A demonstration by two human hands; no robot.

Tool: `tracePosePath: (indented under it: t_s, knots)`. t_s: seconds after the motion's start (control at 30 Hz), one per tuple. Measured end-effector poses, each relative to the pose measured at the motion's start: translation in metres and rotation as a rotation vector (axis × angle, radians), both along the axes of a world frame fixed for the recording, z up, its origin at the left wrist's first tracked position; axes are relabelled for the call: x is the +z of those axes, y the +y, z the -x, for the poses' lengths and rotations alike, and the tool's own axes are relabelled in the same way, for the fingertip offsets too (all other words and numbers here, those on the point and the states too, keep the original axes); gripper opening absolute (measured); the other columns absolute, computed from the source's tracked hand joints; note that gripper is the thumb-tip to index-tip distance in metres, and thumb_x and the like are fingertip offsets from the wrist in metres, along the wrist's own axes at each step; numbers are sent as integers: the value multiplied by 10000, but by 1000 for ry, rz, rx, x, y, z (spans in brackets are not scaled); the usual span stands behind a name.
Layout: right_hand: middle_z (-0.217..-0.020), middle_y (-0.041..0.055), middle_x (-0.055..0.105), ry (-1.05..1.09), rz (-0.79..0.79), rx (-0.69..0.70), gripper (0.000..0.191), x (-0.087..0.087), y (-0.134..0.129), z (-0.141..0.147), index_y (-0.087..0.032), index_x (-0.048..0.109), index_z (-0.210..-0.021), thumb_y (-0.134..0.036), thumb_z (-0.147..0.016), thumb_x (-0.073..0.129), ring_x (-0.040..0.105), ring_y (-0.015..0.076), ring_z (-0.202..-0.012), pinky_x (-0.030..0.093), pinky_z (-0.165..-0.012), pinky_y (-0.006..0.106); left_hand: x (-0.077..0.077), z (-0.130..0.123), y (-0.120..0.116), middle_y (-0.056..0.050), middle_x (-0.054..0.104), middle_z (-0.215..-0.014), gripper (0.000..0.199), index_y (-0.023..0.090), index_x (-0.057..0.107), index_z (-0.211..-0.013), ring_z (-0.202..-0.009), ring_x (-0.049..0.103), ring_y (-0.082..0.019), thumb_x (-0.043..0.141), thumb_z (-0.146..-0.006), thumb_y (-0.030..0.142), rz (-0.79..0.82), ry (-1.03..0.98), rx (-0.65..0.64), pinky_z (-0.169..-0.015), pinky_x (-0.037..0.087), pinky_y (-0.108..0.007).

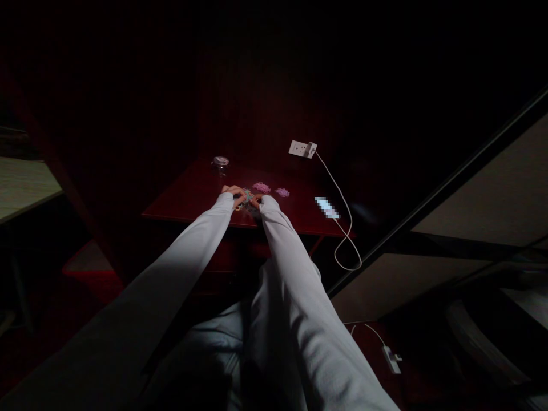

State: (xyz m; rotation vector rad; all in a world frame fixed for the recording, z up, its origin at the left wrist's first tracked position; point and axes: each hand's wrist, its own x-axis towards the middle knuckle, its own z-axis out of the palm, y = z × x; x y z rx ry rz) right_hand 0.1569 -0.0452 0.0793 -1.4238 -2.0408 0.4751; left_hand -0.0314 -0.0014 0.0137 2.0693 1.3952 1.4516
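Both of my hands are close together over the front part of the dark red tabletop (180, 200). My left hand (234, 191) has its fingers bent inward and closed, at the left side of a small heap of teal and mixed-colour pieces (247, 197). Facing it from the right, my right hand (256, 201) has its fingers drawn together at the same heap. Whatever lies between the fingertips is too small and dark to name. Just beyond the hands is a pink pile of small pieces (261, 187), with a purple pile (282, 192) to its right.
A small round clear container (221, 162) stands at the back left. On the right lies a blurred-out phone (326, 208), its white cable (342, 197) looping past the table edge up to a charger in the wall socket (298, 149). A power strip (391, 359) sits low at right.
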Motion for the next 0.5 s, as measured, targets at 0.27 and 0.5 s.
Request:
tracePosePath:
  t_s: [0.27,0.5]
  knots:
    - [-924,21,812,-26,-27,-70,285,-13,-8,-21,-222,832,-984,-439,-1038,657,707,203,-902,543,-860,277,2,-22,-9,-58,831,-1076,166,261,757,-803,-1140,682,-283,734,-947,340,-22,3,-28,-1048,542,-433]
    - [-909,30,800,20,27,-268,354,-22,-4,-43,-221,835,-1058,-413,-1078,539,698,203,-842,547,-792,277,7,-29,-5,-47,838,-1052,162,258,762,-784,-1092,702,-272,724,-937,295,-20,-8,1,-1078,504,-464]
